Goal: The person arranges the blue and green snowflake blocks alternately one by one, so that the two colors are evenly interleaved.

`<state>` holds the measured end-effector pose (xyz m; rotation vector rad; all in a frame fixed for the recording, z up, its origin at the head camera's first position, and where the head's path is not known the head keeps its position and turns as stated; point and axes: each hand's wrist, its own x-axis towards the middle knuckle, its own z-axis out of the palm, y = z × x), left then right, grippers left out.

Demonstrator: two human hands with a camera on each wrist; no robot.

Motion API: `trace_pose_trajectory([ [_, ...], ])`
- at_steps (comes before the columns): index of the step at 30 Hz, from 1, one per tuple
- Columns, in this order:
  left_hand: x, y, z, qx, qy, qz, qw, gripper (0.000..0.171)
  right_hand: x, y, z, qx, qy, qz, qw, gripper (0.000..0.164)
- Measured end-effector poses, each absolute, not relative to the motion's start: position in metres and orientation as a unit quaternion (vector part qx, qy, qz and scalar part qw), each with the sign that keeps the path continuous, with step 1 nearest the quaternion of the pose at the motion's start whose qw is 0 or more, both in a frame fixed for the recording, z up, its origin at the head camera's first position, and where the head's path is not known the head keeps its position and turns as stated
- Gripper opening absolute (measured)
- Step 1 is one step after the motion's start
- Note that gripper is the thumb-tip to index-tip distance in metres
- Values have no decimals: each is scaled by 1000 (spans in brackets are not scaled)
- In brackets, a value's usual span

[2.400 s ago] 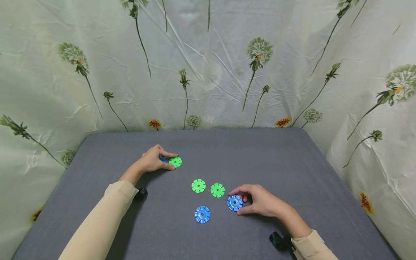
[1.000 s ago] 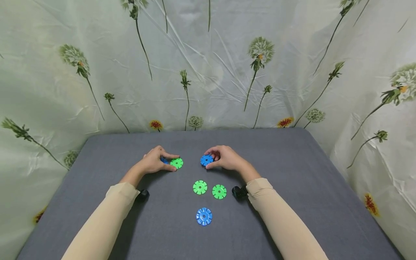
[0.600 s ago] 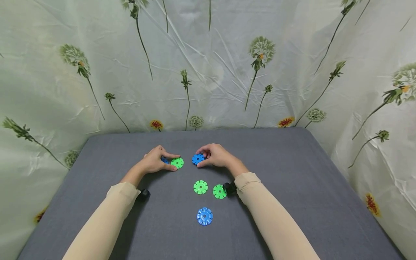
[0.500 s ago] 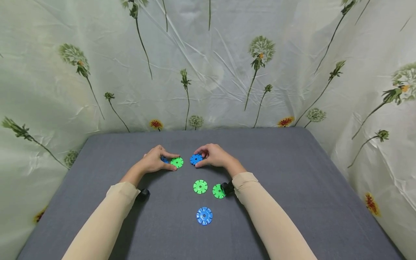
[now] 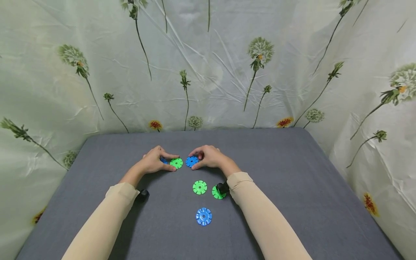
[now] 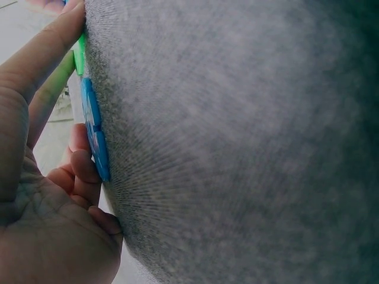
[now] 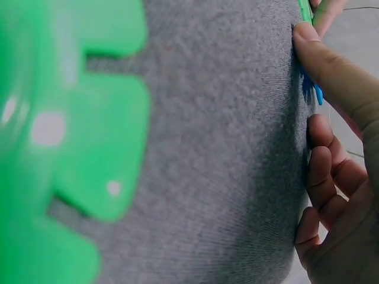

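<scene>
In the head view my left hand pinches a green notched plastic disc by its edges, between thumb and index finger. Partly hidden inside that hand is a blue notched disc; the left wrist view shows this blue disc lying flat on the cloth beside the curled fingers. My right hand grips another blue notched disc between thumb and fingers, just right of the green one. A narrow gap separates the two. In the right wrist view the blue disc is tilted, partly behind my thumb.
Nearer to me lie a green disc and a blue disc. A second green disc is partly covered by the black right wrist camera. Grey cloth covers the table, and a flowered curtain hangs behind it.
My right hand has carried its blue disc from the right of the table leftward and away from me, up close to the green disc. The left hand has stayed in place.
</scene>
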<state>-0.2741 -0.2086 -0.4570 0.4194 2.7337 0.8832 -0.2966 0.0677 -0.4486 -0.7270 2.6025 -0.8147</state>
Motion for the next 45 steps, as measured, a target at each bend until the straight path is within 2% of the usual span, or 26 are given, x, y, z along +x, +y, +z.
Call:
trace_pose_trajectory([
  [35, -273, -208, -455, 140, 937, 298, 120, 52, -296, 66, -450, -248, 915, -274, 159, 49],
  [45, -273, -205, -455, 130, 939, 294, 120, 53, -296, 68, -447, -254, 914, -268, 170, 55],
])
